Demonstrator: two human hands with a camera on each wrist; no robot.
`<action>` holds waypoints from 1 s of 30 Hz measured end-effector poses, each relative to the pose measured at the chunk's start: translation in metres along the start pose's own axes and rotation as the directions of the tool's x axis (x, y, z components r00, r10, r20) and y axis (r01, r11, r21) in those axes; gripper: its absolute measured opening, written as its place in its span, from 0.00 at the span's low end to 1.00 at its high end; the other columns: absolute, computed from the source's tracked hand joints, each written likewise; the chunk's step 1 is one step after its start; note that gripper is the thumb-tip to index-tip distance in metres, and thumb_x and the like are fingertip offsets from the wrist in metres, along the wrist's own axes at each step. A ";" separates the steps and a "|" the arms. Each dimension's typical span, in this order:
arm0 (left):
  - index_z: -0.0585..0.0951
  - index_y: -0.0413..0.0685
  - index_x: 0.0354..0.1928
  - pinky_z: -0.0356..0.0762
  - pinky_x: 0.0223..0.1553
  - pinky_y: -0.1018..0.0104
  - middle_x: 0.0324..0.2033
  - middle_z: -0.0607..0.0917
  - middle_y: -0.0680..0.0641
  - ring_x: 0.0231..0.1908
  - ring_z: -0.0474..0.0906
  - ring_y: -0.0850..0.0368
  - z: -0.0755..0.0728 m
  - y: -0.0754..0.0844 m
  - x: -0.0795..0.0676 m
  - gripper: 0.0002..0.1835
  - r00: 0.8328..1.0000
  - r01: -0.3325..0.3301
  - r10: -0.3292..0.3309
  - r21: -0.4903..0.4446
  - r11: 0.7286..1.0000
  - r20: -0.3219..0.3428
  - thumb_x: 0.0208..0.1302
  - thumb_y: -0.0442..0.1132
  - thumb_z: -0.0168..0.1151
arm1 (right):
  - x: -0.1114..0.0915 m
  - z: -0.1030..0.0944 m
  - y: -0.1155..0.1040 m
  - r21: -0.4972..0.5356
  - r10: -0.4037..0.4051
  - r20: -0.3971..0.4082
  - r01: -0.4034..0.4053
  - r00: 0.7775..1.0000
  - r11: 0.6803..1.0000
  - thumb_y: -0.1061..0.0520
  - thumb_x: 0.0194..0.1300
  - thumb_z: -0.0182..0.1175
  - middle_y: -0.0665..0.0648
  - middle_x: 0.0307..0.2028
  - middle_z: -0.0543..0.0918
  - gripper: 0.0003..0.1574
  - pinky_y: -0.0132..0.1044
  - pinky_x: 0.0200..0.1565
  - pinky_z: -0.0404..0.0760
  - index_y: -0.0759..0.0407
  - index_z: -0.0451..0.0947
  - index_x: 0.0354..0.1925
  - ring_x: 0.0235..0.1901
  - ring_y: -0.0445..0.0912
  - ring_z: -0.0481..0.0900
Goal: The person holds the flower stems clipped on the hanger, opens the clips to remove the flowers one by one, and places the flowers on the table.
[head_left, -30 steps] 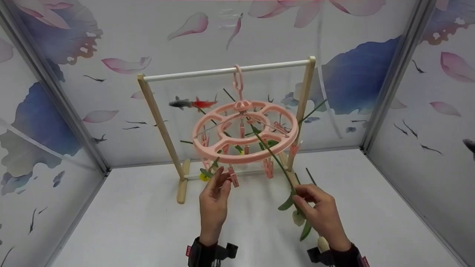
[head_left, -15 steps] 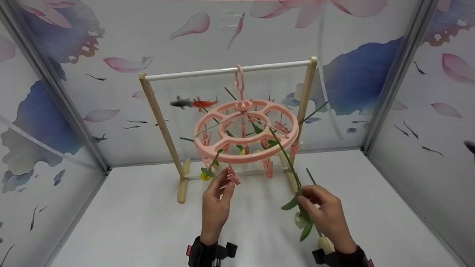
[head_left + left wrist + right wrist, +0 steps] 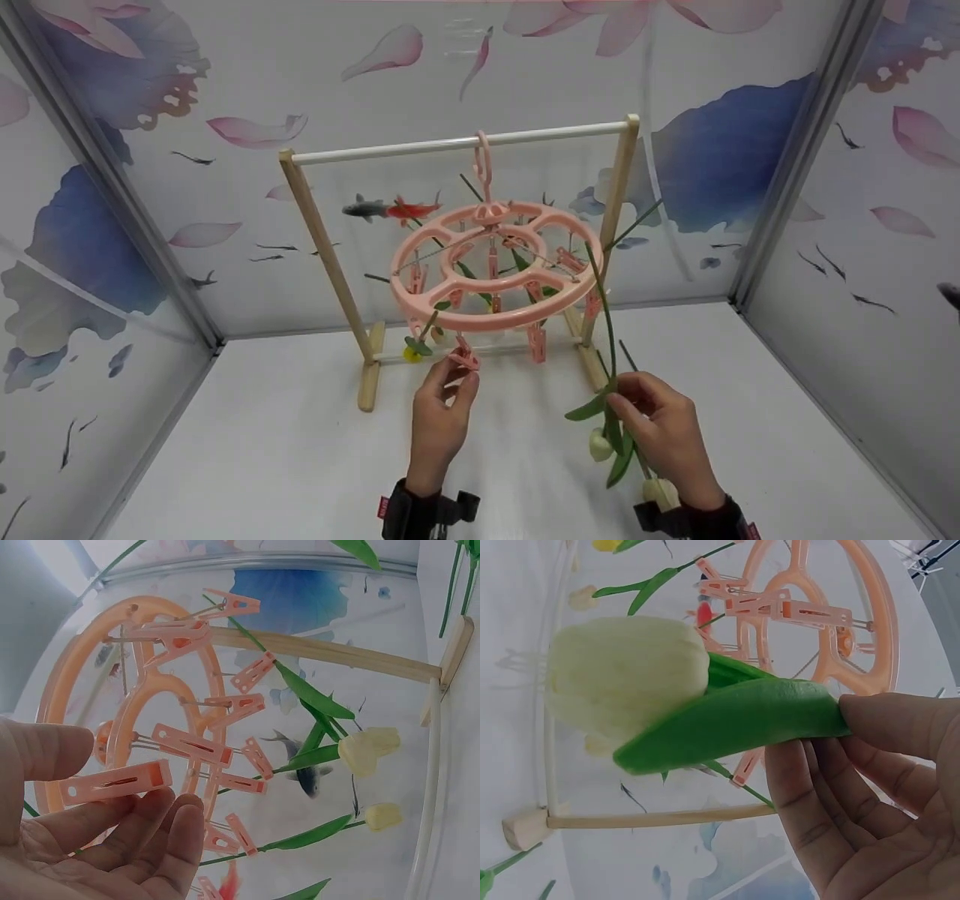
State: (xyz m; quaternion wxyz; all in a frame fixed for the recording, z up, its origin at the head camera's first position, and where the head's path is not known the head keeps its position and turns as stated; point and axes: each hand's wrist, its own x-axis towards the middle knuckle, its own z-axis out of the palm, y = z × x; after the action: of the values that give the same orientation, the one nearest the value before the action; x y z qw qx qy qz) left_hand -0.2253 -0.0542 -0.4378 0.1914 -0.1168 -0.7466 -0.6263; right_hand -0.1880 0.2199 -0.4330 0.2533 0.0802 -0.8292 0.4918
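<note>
My two bare hands reach forward, well apart. My left hand [image 3: 441,416] points nearly straight ahead from its wrist [image 3: 426,476], fingertips a little farther out than those of my right. Its thumb [image 3: 56,751] stretches across above my bent fingers [image 3: 150,832], set in a pinch, with the palm side partly showing to the wrist camera. My right hand [image 3: 660,420] slants inward to the left from its wrist [image 3: 697,487]. Here the right thumb [image 3: 900,724] lies fairly straight, pinching against the index finger, while the other right fingers [image 3: 810,810] bend in alongside.
</note>
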 end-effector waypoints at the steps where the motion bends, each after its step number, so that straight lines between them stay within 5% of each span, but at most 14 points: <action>1: 0.81 0.42 0.62 0.77 0.53 0.53 0.57 0.83 0.43 0.57 0.80 0.47 0.000 -0.001 0.000 0.17 1.000 0.002 -0.002 0.002 1.000 0.003 0.76 0.37 0.62 | 0.000 0.000 0.001 0.003 0.004 0.000 -0.004 1.000 1.000 0.66 0.65 0.71 0.53 0.34 0.87 0.08 0.28 0.34 0.80 0.60 0.86 0.43 0.31 0.39 0.82; 20: 0.79 0.39 0.60 0.78 0.55 0.46 0.58 0.82 0.38 0.57 0.80 0.43 0.003 -0.003 -0.002 0.17 0.995 0.040 -0.044 0.048 0.998 0.093 0.75 0.38 0.63 | 0.004 -0.002 0.017 0.008 0.111 0.060 -0.111 0.992 0.994 0.65 0.67 0.69 0.53 0.32 0.86 0.06 0.29 0.32 0.80 0.62 0.84 0.43 0.27 0.40 0.82; 30: 0.80 0.38 0.61 0.79 0.53 0.52 0.57 0.82 0.39 0.56 0.81 0.44 0.003 -0.004 -0.003 0.18 0.994 0.037 -0.041 0.046 0.998 0.099 0.74 0.38 0.64 | 0.005 -0.004 0.023 -0.017 0.201 0.115 -0.200 0.973 0.980 0.65 0.69 0.68 0.54 0.31 0.85 0.05 0.30 0.32 0.80 0.62 0.83 0.43 0.27 0.41 0.82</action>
State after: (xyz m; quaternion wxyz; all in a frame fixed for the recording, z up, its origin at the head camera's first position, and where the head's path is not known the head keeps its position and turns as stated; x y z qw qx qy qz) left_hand -0.2246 -0.0518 -0.4437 0.1441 -0.1290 -0.7710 -0.6068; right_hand -0.1999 0.2351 -0.4465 0.1540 0.0239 -0.8476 0.5072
